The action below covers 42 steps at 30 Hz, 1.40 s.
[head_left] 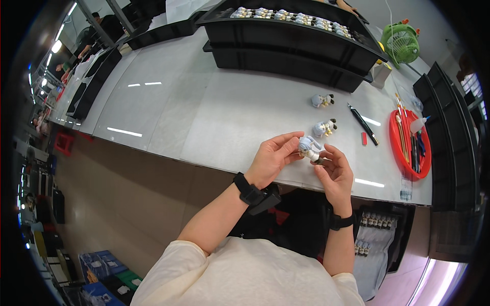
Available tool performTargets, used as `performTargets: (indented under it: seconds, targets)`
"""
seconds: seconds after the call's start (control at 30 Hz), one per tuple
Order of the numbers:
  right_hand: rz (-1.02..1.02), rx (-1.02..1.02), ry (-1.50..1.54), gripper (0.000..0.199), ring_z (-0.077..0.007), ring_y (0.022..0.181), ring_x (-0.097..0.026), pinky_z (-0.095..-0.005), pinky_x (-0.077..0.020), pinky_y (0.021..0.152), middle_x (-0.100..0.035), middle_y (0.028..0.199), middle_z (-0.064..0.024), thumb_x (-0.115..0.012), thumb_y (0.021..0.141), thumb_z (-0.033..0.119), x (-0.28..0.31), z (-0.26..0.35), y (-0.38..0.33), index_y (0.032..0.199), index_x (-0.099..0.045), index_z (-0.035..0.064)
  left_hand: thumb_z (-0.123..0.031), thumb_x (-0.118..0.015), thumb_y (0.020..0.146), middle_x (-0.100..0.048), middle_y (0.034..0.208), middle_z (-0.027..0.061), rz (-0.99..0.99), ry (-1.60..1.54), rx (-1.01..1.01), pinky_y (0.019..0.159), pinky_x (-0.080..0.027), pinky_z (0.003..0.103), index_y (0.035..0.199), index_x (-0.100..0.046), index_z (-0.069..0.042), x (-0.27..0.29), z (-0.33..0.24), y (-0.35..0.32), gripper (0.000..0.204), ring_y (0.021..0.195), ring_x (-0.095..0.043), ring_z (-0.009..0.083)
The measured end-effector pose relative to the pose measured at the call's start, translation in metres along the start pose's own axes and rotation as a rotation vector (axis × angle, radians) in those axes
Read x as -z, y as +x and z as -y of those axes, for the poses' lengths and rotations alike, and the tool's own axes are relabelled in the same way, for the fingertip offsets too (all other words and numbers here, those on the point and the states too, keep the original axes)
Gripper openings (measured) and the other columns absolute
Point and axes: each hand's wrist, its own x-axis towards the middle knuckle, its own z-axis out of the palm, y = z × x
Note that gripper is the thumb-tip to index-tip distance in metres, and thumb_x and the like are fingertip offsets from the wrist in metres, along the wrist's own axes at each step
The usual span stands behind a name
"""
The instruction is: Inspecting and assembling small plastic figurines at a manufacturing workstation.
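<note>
Between both hands, above the table's near edge, I hold a small figurine (309, 148) with pale blue hair, a white body and a dark base end. My left hand (273, 158) pinches it by the head. The fingers of my right hand (334, 173) close around its lower end. Just beyond lies a similar figurine (324, 128) on its side, and farther back another figurine (322, 100) lies the same way. To the right of them rest a black pen-like tool (363, 124) and a small red block (364, 138).
Stacked black bins (286, 46) stand at the back, the top one filled with rows of figurines. At right, a red tray (393, 133) holds brushes and a small bottle, near a green fan (400, 43). A black tray (403, 239) with more figurines sits below the table's right side.
</note>
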Motion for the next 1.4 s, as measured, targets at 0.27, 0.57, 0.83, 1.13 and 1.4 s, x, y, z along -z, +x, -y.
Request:
performTargets:
  seconds: [0.27,0.57,0.83,1.13,1.4]
  targets:
    - [-0.051,0.105,-0.130,0.051,-0.0109,0.085,-0.052,-0.0229,-0.0455,0.074,-0.052,0.097,-0.0057,-0.065,0.065,-0.007,0.0040,-0.0059,0.0005,0.113,-0.050,0.0005,-0.010,-0.049,0.089,-0.056,0.104,0.0063,0.020,0.115,0.018,0.084,-0.047,0.030,0.119,-0.048,-0.002,-0.0041,-0.0035,-0.0008,0.031,0.095,-0.054,0.0135]
    - [-0.033,0.096,-0.086,0.045,-0.0100,0.083,-0.053,-0.0221,-0.0451,0.073,-0.054,0.096,-0.0058,-0.065,0.070,-0.004,0.0027,-0.0035,0.0010,0.112,-0.050,0.0004,-0.010,-0.051,0.087,-0.057,0.099,0.0049,-0.027,0.059,-0.006,0.079,-0.048,0.027,0.117,-0.048,-0.002,-0.0042,-0.0035,-0.0009,0.031,0.091,-0.055,0.0116]
    - [0.002,0.059,-0.042,0.029,-0.0096,0.084,-0.054,-0.0212,-0.0434,0.074,-0.057,0.092,-0.0048,-0.059,0.081,0.002,0.0045,-0.0048,0.0001,0.109,-0.050,-0.0019,-0.017,-0.052,0.088,-0.059,0.094,0.0032,-0.019,0.168,-0.001,0.069,-0.046,0.022,0.111,-0.053,-0.002,-0.0028,-0.0012,-0.0014,0.028,0.083,-0.056,0.0093]
    - [-0.008,0.052,-0.060,0.029,-0.0100,0.082,-0.055,-0.0215,-0.0440,0.073,-0.056,0.092,-0.0051,-0.058,0.082,0.002,0.0036,-0.0026,0.0001,0.109,-0.050,-0.0025,-0.015,-0.052,0.088,-0.059,0.094,0.0031,-0.009,0.172,-0.014,0.069,-0.045,0.022,0.112,-0.053,-0.002,-0.0027,-0.0006,-0.0021,0.027,0.084,-0.056,0.0093]
    - [-0.017,0.056,-0.071,0.030,-0.0108,0.082,-0.056,-0.0215,-0.0444,0.072,-0.056,0.092,-0.0057,-0.053,0.081,-0.004,0.0029,-0.0020,-0.0008,0.111,-0.049,-0.0026,-0.010,-0.054,0.086,-0.057,0.097,0.0029,0.002,0.173,-0.021,0.073,-0.047,0.024,0.113,-0.052,-0.003,-0.0023,-0.0013,-0.0030,0.029,0.088,-0.054,0.0087]
